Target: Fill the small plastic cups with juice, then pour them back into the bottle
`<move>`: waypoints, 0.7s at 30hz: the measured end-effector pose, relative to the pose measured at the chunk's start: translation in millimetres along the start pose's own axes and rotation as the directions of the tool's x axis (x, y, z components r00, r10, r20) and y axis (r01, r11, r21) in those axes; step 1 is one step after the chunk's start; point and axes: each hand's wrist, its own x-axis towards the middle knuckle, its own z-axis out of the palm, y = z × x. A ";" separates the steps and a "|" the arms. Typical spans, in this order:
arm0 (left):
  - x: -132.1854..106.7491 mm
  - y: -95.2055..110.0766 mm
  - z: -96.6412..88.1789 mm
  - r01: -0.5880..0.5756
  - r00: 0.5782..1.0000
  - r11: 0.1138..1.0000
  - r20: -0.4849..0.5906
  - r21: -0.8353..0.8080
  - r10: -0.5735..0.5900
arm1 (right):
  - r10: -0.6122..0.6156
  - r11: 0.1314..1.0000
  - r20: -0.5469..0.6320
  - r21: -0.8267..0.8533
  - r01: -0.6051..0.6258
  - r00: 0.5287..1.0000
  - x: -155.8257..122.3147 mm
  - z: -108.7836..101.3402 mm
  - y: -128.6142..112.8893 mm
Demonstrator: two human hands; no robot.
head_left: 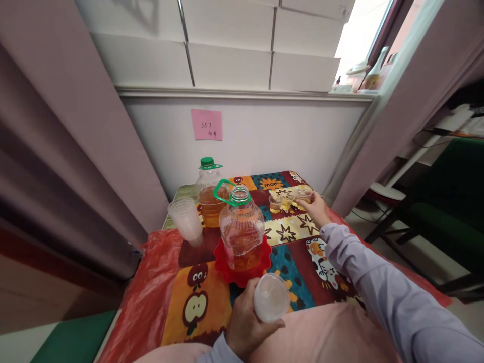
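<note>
Near the table's front edge, my left hand [247, 317] is wrapped around a frosted stack of plastic cups [271, 297], its open end tilted up toward me. My right hand [315, 207] reaches to the far right of the table, its fingers on a small clear plastic cup [303, 194] of yellow liquid. Beside that cup, to its left, stand other cups [276, 203] with similar liquid. An uncapped clear jug [242, 229] with a green handle stands in a red scalloped dish [223, 269], amber liquid low inside it.
Behind, a second jug [212, 201] has a green cap and more amber liquid. A leaning stack of cups [186, 222] stands at left. A patterned cloth [207, 307] and red plastic sheet [151, 282] cover the table. At right is a green chair [446, 201].
</note>
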 end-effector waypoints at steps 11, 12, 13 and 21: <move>-0.1 -4.5 0.7 0.005 1.000 1.000 0.028 -0.013 -0.004 | -0.036 0.935 0.209 -0.337 0.106 0.977 13.7 18.2 -37.2; -0.2 -4.7 0.6 0.011 0.999 1.000 0.032 -0.014 -0.010 | -0.037 0.924 0.222 -0.364 0.118 0.974 13.6 19.3 -38.7; -0.4 -4.7 0.5 0.017 0.999 1.000 0.038 -0.014 -0.017 | -0.037 0.912 0.235 -0.389 0.128 0.971 13.6 20.1 -40.2; -1.1 -1.9 -0.7 0.044 0.997 0.999 0.061 -0.025 -0.042 | -0.033 0.819 0.321 -0.534 0.210 0.947 16.3 19.1 -50.7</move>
